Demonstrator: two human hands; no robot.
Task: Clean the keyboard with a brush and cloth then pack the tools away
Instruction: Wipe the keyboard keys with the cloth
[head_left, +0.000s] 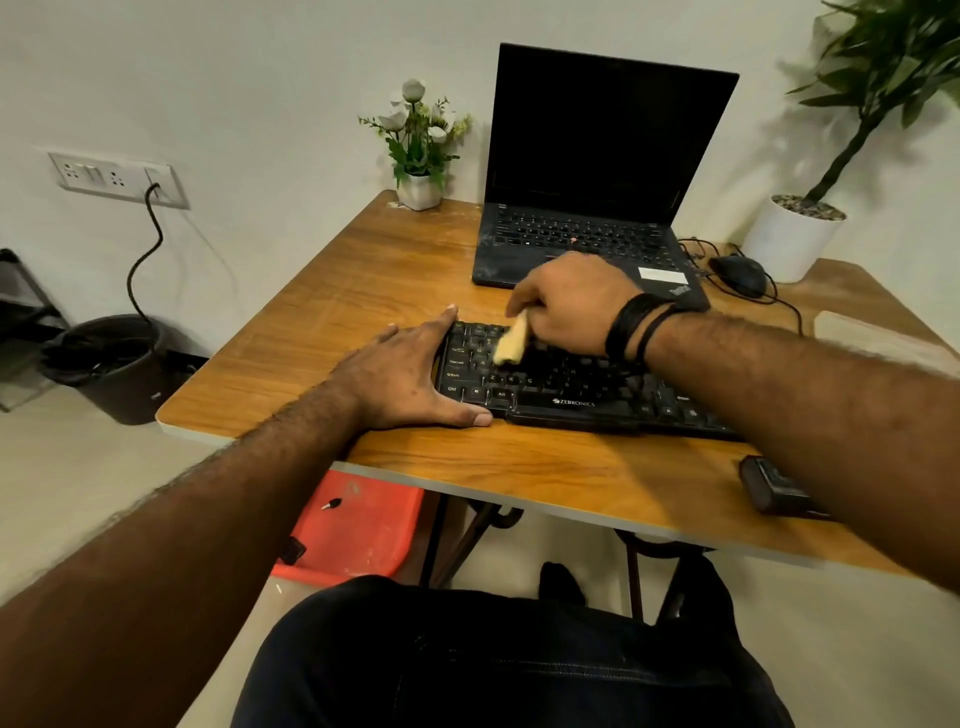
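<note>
We look down from head height at a wooden table. A black keyboard lies near the table's front edge, and everything else is placed here in relation to it.

Our left hand lies flat on the table against the keyboard's left end, fingers straight and relaxed, thumb along its front corner. It grasps nothing.

Our right hand hovers over the keyboard's upper left keys, fingers curled around a brush. The pale bristles point down and touch the keys; they look blurred. Dark bands circle that wrist.

Behind the keyboard stands an open laptop with a dark screen. Behind and to the left of the keyboard is a small flower pot with white blooms. To the right and behind sits a black mouse with its cable, and beyond it a white planter. To the right, at the table's front edge, lies a small dark case, partly hidden by our right forearm.

Below the table, left of the keyboard, we see a red stool and a dark bin.
</note>
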